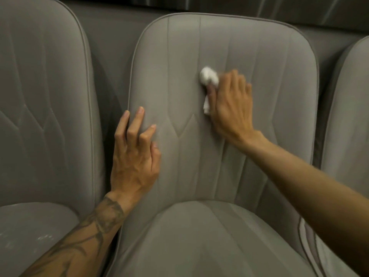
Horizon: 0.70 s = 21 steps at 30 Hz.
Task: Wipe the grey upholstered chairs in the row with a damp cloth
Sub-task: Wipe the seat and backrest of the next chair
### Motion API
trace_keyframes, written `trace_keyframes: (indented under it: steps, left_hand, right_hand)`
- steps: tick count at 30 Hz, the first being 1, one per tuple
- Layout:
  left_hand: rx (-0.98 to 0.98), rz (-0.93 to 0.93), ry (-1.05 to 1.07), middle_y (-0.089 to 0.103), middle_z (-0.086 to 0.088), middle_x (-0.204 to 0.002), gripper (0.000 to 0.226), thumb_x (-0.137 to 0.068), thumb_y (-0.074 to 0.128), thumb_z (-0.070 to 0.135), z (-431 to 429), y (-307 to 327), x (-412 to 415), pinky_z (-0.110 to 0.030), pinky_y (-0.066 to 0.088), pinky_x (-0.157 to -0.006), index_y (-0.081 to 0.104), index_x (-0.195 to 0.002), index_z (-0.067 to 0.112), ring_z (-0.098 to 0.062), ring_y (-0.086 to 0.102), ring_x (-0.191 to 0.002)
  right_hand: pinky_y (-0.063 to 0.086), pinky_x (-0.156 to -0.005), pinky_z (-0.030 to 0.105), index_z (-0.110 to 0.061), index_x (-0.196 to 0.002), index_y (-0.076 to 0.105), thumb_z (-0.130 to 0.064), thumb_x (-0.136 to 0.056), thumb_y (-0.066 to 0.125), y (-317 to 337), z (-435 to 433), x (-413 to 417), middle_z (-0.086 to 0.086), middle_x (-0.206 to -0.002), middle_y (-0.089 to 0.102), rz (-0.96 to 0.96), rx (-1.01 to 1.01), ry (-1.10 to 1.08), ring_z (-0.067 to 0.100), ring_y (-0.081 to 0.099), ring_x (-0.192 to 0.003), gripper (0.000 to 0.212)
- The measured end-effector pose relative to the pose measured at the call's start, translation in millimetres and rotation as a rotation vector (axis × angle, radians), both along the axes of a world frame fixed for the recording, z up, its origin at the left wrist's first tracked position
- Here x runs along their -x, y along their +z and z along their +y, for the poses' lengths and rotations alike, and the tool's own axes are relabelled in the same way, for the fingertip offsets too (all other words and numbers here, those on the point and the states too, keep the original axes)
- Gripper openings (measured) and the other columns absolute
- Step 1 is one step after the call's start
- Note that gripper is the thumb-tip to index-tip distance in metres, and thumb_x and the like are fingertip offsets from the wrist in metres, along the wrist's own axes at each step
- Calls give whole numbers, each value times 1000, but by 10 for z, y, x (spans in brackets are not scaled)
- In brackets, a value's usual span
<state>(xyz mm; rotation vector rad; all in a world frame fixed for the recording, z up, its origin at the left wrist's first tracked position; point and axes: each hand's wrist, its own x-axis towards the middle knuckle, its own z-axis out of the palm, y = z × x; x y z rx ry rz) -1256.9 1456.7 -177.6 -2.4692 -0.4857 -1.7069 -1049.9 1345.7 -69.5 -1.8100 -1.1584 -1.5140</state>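
Note:
A grey upholstered chair fills the middle of the view, its backrest (179, 56) upright and its seat cushion (199, 240) below. My right hand (229, 104) holds a bunched white cloth (208, 76) against the upper middle of that backrest; part of the cloth is hidden under my fingers. My left hand (135, 152) rests on the backrest's left edge, its fingers spread and slightly bent, holding nothing.
A second grey chair (44, 96) stands close on the left, with pale specks on its seat (30, 236). A third grey chair (347, 116) shows at the right edge. A dark wall or curtain (239, 5) runs behind the row.

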Motion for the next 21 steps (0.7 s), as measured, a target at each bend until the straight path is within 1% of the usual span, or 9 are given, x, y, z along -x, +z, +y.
trace_keyframes:
  steps: [2, 4, 7, 9, 12, 15, 17, 19, 21]
  left_hand:
    - [1, -9, 0, 32, -17, -162, 33, -97, 47, 11, 0, 7, -7, -48, 27, -127, 50, -130, 6, -45, 27, -151]
    - [1, -5, -2, 32, -17, -162, 33, -97, 48, 11, 1, 0, -8, -48, 27, -126, 50, -130, 6, -45, 27, -151]
    - [3, -1, 6, 33, -18, -162, 34, -97, 49, 12, 8, -11, -10, -49, 29, -126, 51, -130, 5, -45, 27, -151]
    - [7, -2, 6, 33, -18, -162, 34, -97, 48, 12, 7, -11, -13, -51, 29, -125, 51, -131, 5, -45, 27, -151]
    - [5, -4, 10, 33, -18, -163, 34, -98, 47, 12, 12, -11, -12, -51, 29, -125, 51, -131, 6, -45, 27, -151]
    - [-4, -11, 9, 33, -18, -163, 33, -98, 46, 12, 26, -16, -19, -49, 27, -126, 51, -130, 6, -45, 27, -152]
    - [-13, -9, 11, 32, -18, -164, 32, -100, 44, 14, 30, -16, -18, -49, 26, -127, 51, -130, 5, -45, 27, -152]
    - [-18, -11, 20, 32, -17, -164, 32, -101, 43, 15, 36, -18, -21, -49, 27, -127, 51, -131, 6, -45, 27, -152]
    - [-11, -22, 17, 32, -17, -164, 33, -100, 45, 14, 37, -24, -16, -46, 26, -127, 52, -131, 5, -44, 27, -152]
  right_hand:
    - [32, -78, 41, -11, -101, 56, -35, -107, 38, 170, 54, -27, 14, -96, 56, 78, -103, -50, 33, 51, -87, 31]
    - [35, -81, 43, -11, -102, 57, -34, -107, 39, -19, 70, 79, 15, -97, 56, 115, -113, -42, 34, 51, -88, 29]
    - [37, -81, 44, -8, -102, 60, -30, -106, 44, -553, -81, 286, 15, -95, 57, 104, 90, 33, 36, 53, -87, 27]
    - [38, -80, 44, -8, -101, 61, -29, -105, 46, -565, -162, 264, 15, -96, 57, 75, 184, 72, 36, 54, -86, 27]
    - [37, -79, 45, -8, -102, 60, -29, -105, 45, -55, 7, 82, 17, -96, 58, 49, 10, 24, 37, 56, -87, 26]
    - [37, -80, 44, -11, -105, 59, -33, -106, 41, 115, 172, 86, 14, -98, 58, 154, -196, -23, 34, 54, -89, 28]
    - [39, -81, 45, -12, -107, 57, -30, -106, 41, -297, 163, 251, 15, -96, 57, 152, -126, 28, 35, 52, -88, 24]
    - [38, -79, 44, -13, -104, 56, -27, -105, 46, -821, 44, 438, 13, -93, 56, 126, 67, 125, 34, 51, -84, 17]
    - [39, -79, 43, -12, -104, 60, -28, -104, 48, -1006, -36, 500, 10, -94, 57, 133, 180, 160, 33, 52, -85, 21]
